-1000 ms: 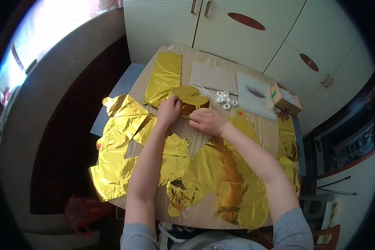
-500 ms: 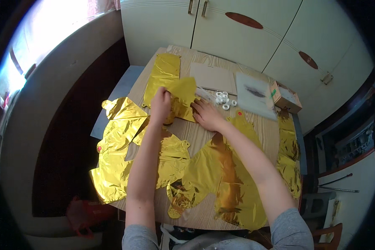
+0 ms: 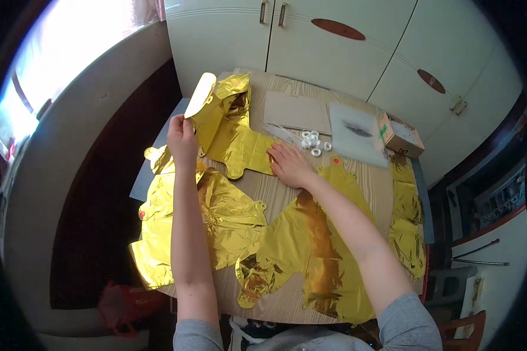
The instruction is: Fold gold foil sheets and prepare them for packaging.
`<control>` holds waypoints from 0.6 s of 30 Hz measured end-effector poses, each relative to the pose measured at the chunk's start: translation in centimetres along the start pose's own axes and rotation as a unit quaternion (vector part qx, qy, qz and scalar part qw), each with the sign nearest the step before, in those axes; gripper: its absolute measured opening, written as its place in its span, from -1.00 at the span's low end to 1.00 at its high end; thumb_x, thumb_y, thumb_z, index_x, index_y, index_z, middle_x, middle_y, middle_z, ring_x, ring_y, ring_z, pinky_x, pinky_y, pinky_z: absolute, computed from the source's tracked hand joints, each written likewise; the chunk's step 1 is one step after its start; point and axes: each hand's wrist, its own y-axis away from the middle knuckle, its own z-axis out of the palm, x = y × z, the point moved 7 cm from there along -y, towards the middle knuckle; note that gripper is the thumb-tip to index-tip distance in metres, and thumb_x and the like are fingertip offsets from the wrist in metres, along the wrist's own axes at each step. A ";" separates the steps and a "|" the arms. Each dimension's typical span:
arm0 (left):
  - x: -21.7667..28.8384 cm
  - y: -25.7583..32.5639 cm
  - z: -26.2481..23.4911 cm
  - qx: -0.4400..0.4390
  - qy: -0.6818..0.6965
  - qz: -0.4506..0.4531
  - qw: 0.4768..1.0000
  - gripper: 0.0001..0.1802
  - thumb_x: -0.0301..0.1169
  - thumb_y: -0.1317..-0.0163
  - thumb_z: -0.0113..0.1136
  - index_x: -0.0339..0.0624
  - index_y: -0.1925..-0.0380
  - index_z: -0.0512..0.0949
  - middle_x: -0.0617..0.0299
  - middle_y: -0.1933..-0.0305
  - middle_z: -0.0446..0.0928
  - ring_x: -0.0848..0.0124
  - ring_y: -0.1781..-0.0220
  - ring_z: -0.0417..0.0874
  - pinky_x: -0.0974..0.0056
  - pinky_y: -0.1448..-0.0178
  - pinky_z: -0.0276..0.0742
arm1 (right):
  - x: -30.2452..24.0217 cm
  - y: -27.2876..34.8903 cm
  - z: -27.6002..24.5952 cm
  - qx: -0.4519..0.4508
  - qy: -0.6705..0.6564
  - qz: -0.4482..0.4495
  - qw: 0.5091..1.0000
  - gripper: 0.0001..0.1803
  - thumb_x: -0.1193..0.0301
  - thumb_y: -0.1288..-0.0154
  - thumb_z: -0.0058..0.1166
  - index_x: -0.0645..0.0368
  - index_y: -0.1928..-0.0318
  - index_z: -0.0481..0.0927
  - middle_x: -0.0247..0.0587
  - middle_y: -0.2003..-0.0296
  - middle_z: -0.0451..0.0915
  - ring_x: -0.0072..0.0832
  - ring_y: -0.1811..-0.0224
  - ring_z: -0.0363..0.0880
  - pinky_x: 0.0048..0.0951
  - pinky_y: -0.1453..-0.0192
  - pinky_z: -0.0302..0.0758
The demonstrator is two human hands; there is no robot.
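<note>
A flat gold foil balloon (image 3: 234,140) lies at the far left of the table, partly lifted. My left hand (image 3: 183,140) pinches its left side and holds that part up off the tabletop, folded over. With fingers stretched out, my right hand (image 3: 291,164) presses flat on the balloon's right end. Nearer to me, a second gold foil balloon (image 3: 234,216) spreads out under my left forearm. Another gold foil balloon (image 3: 287,234) lies at the near middle, reaching under my right forearm.
White ribbon rolls (image 3: 313,142) sit beyond my right hand. Behind them lie a grey-beige board (image 3: 297,111) and a translucent sheet (image 3: 357,131). A small open box (image 3: 401,136) stands at the right, with more gold foil (image 3: 405,216) along that edge. Cabinets (image 3: 322,52) border the far side.
My left hand has moved left, pulling the foil across so the balloon opens out to the right. My right hand stays in nearly the same place, fingers on the balloon's end.
</note>
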 end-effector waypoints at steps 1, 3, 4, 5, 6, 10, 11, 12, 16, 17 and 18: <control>0.5 -0.2 -0.3 0.005 -0.016 0.036 0.999 -0.85 -0.44 -0.38 -0.02 -0.31 0.27 0.47 0.33 0.37 0.52 0.63 0.36 0.44 0.46 0.25 0.37 | -0.2 0.1 -0.1 0.002 -0.003 -0.001 1.000 -0.41 0.12 -0.44 -0.42 0.06 -0.40 0.11 -0.15 -0.45 -0.01 -0.24 -0.52 -0.16 -0.06 -0.53 -0.23; 1.5 -0.4 -0.9 0.021 -0.080 0.052 0.995 -0.86 -0.44 -0.38 -0.01 -0.31 0.25 0.47 0.30 0.41 0.53 0.63 0.39 0.45 0.45 0.28 0.39 | -0.2 0.2 -0.2 0.002 -0.004 0.001 1.000 -0.41 0.13 -0.44 -0.42 0.06 -0.40 0.10 -0.14 -0.45 -0.01 -0.23 -0.52 -0.16 -0.05 -0.53 -0.23; 2.4 -0.3 -0.9 0.028 -0.087 0.064 0.994 -0.86 -0.45 -0.38 -0.01 -0.31 0.24 0.47 0.30 0.42 0.53 0.62 0.40 0.45 0.44 0.29 0.39 | 0.0 0.2 -0.1 0.000 -0.002 0.004 1.000 -0.41 0.13 -0.44 -0.41 0.06 -0.40 0.10 -0.14 -0.45 -0.02 -0.23 -0.52 -0.16 -0.05 -0.53 -0.22; 3.3 -0.2 -0.8 0.036 -0.095 0.075 0.992 -0.86 -0.45 -0.38 -0.02 -0.31 0.23 0.47 0.29 0.44 0.52 0.62 0.41 0.45 0.44 0.30 0.40 | 0.3 0.3 0.0 -0.002 0.001 0.007 1.000 -0.41 0.13 -0.43 -0.41 0.06 -0.40 0.10 -0.14 -0.46 -0.02 -0.23 -0.52 -0.16 -0.05 -0.53 -0.22; 4.4 0.1 -1.0 0.045 -0.110 0.075 0.990 -0.86 -0.45 -0.38 -0.02 -0.31 0.23 0.47 0.30 0.45 0.51 0.61 0.42 0.44 0.44 0.32 0.39 | 0.3 0.3 0.0 0.016 -0.003 0.009 1.000 -0.43 0.14 -0.42 -0.37 0.07 -0.37 0.15 -0.12 -0.43 0.04 -0.21 -0.51 -0.11 -0.06 -0.52 -0.18; 3.9 -0.1 -1.0 0.026 -0.079 0.103 0.991 -0.87 -0.46 -0.38 -0.03 -0.31 0.22 0.45 0.28 0.45 0.51 0.61 0.42 0.44 0.45 0.30 0.38 | -2.7 -1.7 -2.6 0.001 0.076 -0.014 0.997 -0.50 0.16 -0.39 -0.26 0.11 -0.25 0.32 -0.10 -0.34 0.24 -0.18 -0.44 0.06 -0.06 -0.46 -0.03; 3.7 0.1 -0.9 0.027 -0.122 0.092 0.988 -0.88 -0.47 -0.37 -0.03 -0.30 0.21 0.45 0.22 0.45 0.52 0.58 0.41 0.45 0.43 0.30 0.39 | -3.9 -2.6 -3.5 -0.024 0.119 -0.023 0.992 -0.51 0.17 -0.38 -0.24 0.12 -0.21 0.37 -0.10 -0.31 0.28 -0.19 -0.42 0.10 -0.06 -0.45 0.01; 3.4 0.1 -0.6 0.024 -0.118 0.106 0.987 -0.88 -0.47 -0.37 -0.02 -0.29 0.21 0.45 0.20 0.44 0.53 0.57 0.41 0.46 0.42 0.29 0.39 | -4.7 -3.8 -3.5 -0.021 0.059 -0.039 0.997 -0.52 0.16 -0.38 -0.23 0.12 -0.19 0.39 -0.11 -0.30 0.30 -0.20 -0.40 0.14 -0.05 -0.42 0.04; 3.9 0.4 0.4 0.010 -0.116 0.112 0.987 -0.88 -0.46 -0.37 -0.02 -0.27 0.20 0.46 0.17 0.42 0.55 0.53 0.39 0.49 0.39 0.28 0.40 | -7.1 -8.1 -1.6 0.058 -0.021 -0.099 0.993 -0.49 0.09 -0.37 -0.19 0.10 -0.18 0.42 -0.11 -0.28 0.33 -0.23 -0.37 0.20 -0.05 -0.40 0.10; 4.4 0.5 0.7 0.009 -0.121 0.105 0.987 -0.88 -0.46 -0.37 -0.02 -0.27 0.20 0.46 0.17 0.41 0.55 0.53 0.40 0.49 0.39 0.28 0.40 | -7.6 -8.9 -1.2 0.095 0.001 -0.113 0.989 -0.47 0.07 -0.36 -0.18 0.09 -0.20 0.41 -0.11 -0.29 0.31 -0.24 -0.38 0.19 -0.06 -0.40 0.10; 4.2 0.6 0.5 0.009 -0.114 0.095 0.989 -0.88 -0.46 -0.37 -0.03 -0.27 0.20 0.46 0.17 0.42 0.55 0.53 0.39 0.49 0.39 0.27 0.41 | -8.2 -9.7 -0.8 0.061 -0.001 -0.103 0.993 -0.42 -0.02 -0.37 -0.23 0.02 -0.27 0.35 -0.12 -0.33 0.26 -0.19 -0.41 0.15 -0.05 -0.44 0.04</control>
